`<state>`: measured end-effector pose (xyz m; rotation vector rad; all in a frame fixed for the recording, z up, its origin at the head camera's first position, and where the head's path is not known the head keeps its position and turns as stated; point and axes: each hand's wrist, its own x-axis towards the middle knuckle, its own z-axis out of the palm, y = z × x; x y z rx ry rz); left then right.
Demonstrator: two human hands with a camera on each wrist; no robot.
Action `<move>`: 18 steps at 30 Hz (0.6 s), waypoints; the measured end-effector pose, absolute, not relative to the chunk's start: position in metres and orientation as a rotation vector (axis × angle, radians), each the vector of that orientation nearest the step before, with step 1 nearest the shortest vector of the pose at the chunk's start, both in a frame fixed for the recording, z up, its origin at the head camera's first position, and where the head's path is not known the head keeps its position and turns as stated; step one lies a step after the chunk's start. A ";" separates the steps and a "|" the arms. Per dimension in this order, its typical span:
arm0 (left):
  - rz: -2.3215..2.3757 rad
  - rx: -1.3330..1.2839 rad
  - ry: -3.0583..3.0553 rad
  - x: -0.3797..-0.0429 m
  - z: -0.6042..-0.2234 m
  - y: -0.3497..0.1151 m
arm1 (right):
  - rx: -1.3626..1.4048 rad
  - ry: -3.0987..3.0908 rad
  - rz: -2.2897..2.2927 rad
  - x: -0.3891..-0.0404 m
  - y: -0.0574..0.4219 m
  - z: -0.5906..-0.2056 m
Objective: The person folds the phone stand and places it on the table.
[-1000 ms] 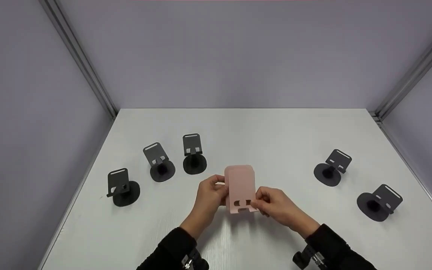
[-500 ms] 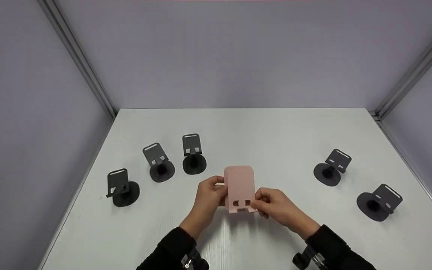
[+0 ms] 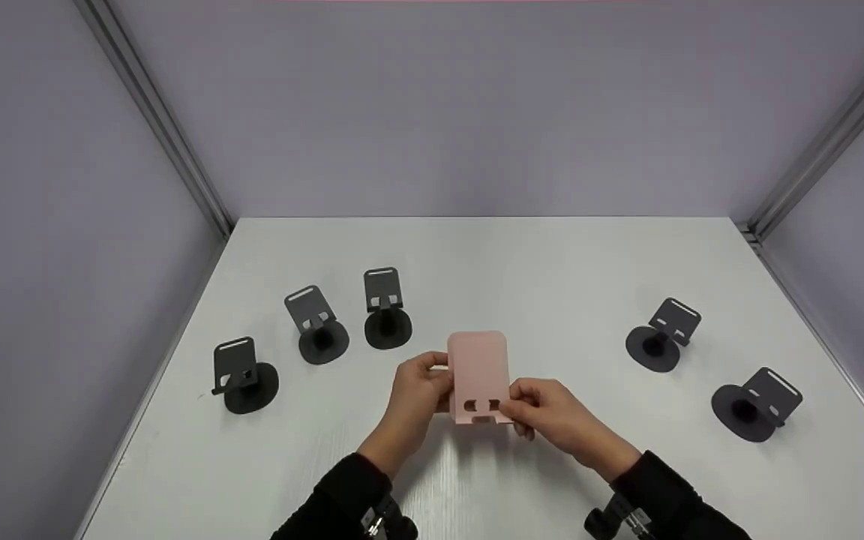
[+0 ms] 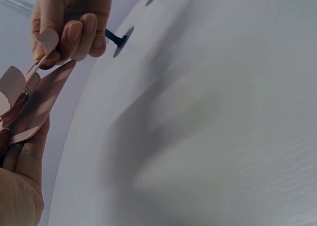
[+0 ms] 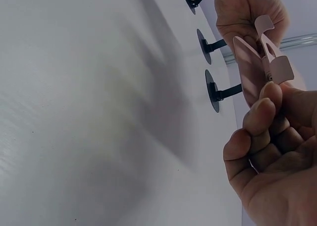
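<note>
A pink phone stand [image 3: 479, 364], its plate facing up and two cutouts at the lower end, is held above the table in the middle of the head view. My left hand [image 3: 417, 394] grips its left edge, fingers reaching behind the plate. With thumb and curled fingers, my right hand [image 3: 552, 416] pinches the lower right corner. In the left wrist view the stand's curved lips [image 4: 11, 87] and a small metal hinge pin show edge-on. The right wrist view shows the underside plate [image 5: 249, 70] close to the right fingertips.
Three black phone stands with round bases stand on the left: a front one [image 3: 246, 375], a middle one [image 3: 317, 326] and a rear one [image 3: 387, 307]. On the right are two more, a farther one [image 3: 664, 335] and a nearer one [image 3: 758, 405]. Panels wall the white table [image 3: 522, 255].
The pink stand has turned slightly, so its plates line up more and less of its left side shows. Both hands keep their grip almost in place. The black stands stay put.
</note>
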<state>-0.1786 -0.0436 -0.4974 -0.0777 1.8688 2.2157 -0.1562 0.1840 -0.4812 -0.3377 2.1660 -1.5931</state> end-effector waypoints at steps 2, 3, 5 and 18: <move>2.217 -0.078 1.864 -0.179 -0.498 -0.044 | -0.344 2.163 -1.595 -0.156 0.183 -0.481; 2.217 -0.079 1.861 -0.179 -0.498 -0.044 | -0.348 2.163 -1.594 -0.156 0.183 -0.480; 2.214 -0.080 1.856 -0.179 -0.498 -0.044 | -0.346 2.159 -1.597 -0.156 0.183 -0.480; 2.208 -0.088 1.843 -0.178 -0.496 -0.044 | -0.332 2.133 -1.605 -0.155 0.182 -0.479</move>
